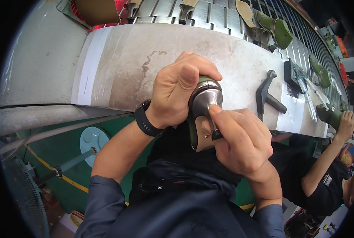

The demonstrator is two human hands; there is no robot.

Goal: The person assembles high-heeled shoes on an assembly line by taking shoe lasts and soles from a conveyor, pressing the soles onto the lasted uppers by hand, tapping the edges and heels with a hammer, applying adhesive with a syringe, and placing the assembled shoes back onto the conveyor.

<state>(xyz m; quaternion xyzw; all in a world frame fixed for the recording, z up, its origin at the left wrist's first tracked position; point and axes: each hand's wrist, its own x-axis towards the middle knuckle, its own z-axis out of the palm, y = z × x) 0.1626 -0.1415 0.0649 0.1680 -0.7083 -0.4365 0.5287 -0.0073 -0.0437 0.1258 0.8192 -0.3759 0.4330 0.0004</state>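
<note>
Just above the near edge of the workbench (185, 47), a green shoe (203, 137) is held upside down, its tan sole showing and its toe pointing toward me. A shiny dark metallic heel (206, 100) sits at the shoe's back end. My left hand (173, 87) is wrapped around the back of the shoe, with the thumb beside the heel's base. Closed on the narrow part of the heel, my right hand (242, 142) has its thumb or finger pressed along it. The hand covers part of the sole.
A hammer (265, 93) lies on the bench at right, near a black box (292, 75) and slender tubes (308, 99). Beyond runs a slatted conveyor (220, 18) carrying green shoes (278, 31). A co-worker's hand (346, 126) touches another shoe. A fan (26, 194) and blue stool (93, 144) stand lower left.
</note>
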